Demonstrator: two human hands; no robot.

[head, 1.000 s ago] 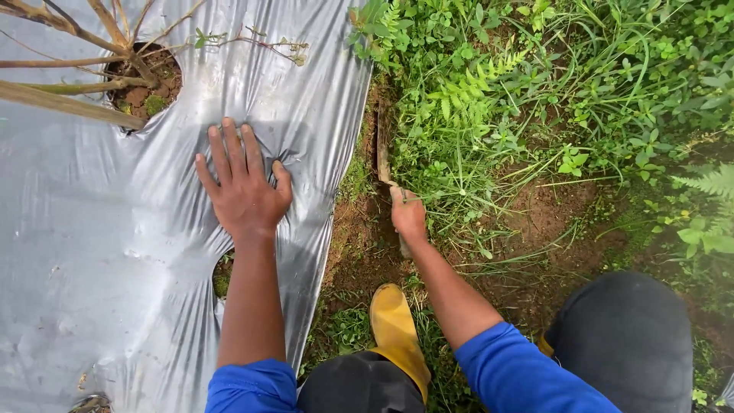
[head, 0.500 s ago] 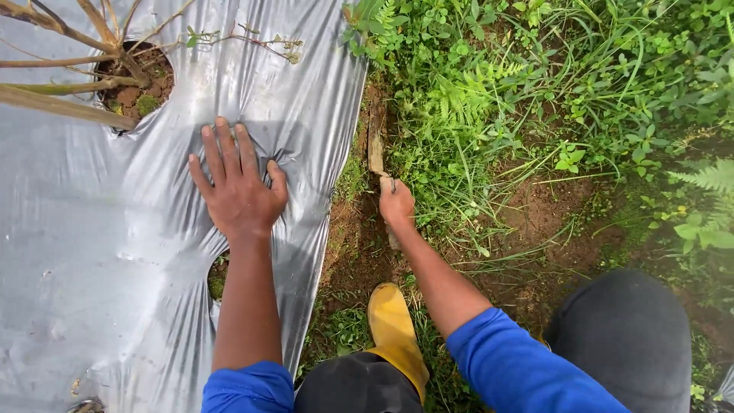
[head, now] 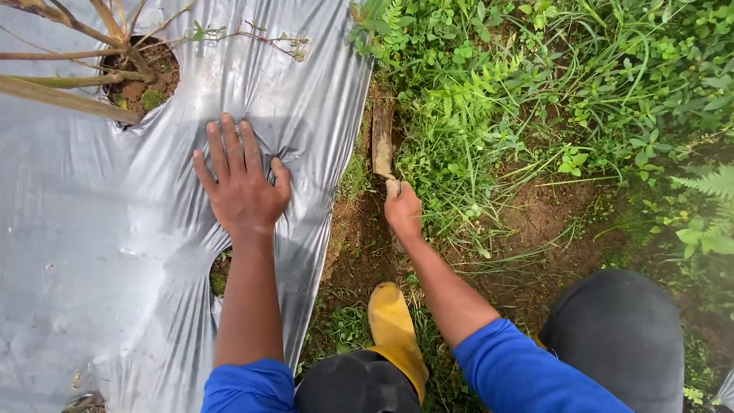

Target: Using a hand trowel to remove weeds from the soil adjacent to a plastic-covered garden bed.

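Silver-grey plastic mulch sheet [head: 92, 252] lies stretched over the ground under the left hand [head: 243, 187], which presses down on it flat, fingers spread wide and closed around nothing. The film puckers into creases around the palm and thumb. Beyond the fingertips and off to their left, a round hole cut in the sheet [head: 141, 76] shows dark soil, and thin brown woody stems [head: 61, 76] rise from it and lean away to the left. Just behind the wrist, a second, smaller hole [head: 220, 271] opens in the plastic, partly hidden by the forearm.

To the right of the sheet's edge, the right hand [head: 403, 208] is wrapped tightly around the handle of a short, flat, rust-brown blade [head: 381, 138]. The blade points forward from the knuckles, lying along the strip of bare brown earth [head: 359, 237] between the plastic and the dense green weeds and ferns [head: 535, 84]. Its tip sits among the grass; whether it cuts into the soil cannot be told.

Below the right forearm, the toe of a yellow rubber boot [head: 394, 329] stands on the earth strip. Both arms wear bright blue sleeves [head: 520, 371].
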